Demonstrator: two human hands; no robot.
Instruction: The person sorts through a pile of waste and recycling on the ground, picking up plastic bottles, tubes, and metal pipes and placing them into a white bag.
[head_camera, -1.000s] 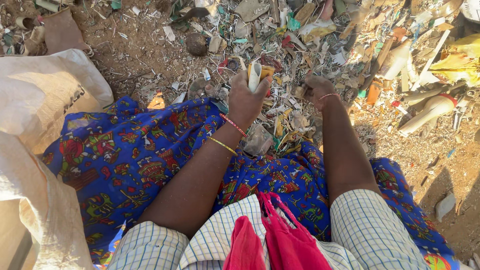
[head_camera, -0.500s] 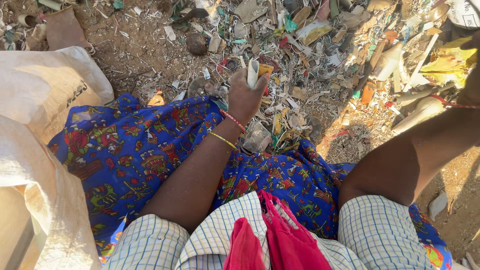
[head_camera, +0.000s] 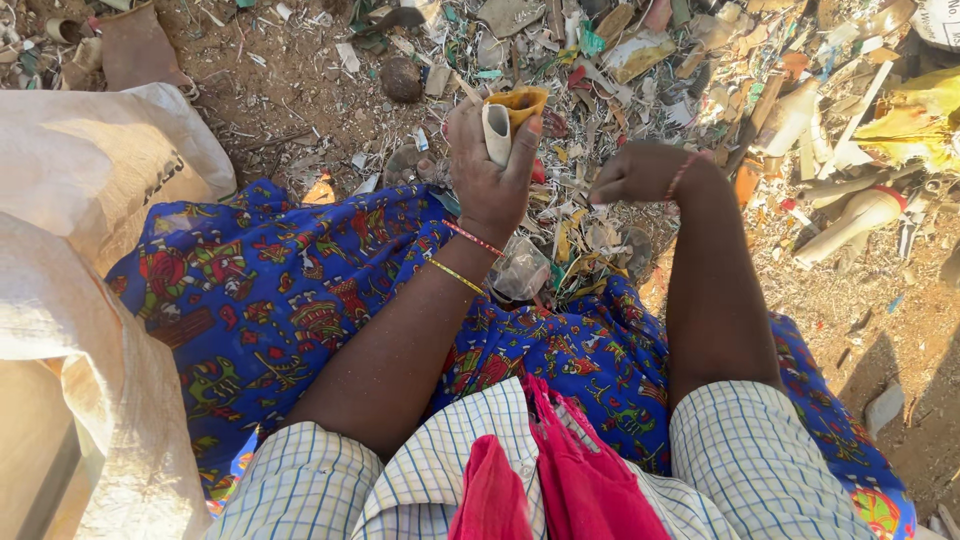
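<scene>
My left hand (head_camera: 487, 170) is closed around a few bits of waste: a rolled white scrap (head_camera: 497, 133) and a crumpled yellow-orange piece (head_camera: 520, 100). It is held over the edge of my blue patterned skirt (head_camera: 270, 300). My right hand (head_camera: 630, 175) hangs just to the right of it with the fingers curled in, above the litter pile (head_camera: 640, 60). Whether it holds anything is hidden by the back of the hand. A clear plastic scrap (head_camera: 520, 270) lies on the skirt below my left wrist.
A big white woven sack (head_camera: 90, 180) stands open at the left. Dirt ground strewn with paper, plastic bits, a round stone (head_camera: 402, 78) and pale plastic bottles (head_camera: 855, 215) fills the top and right. A yellow wrapper (head_camera: 915, 120) lies at far right.
My right hand swung out to the right, then came back close beside my left hand. My left hand stayed put with the scraps and now also grips the yellow-orange piece higher up.
</scene>
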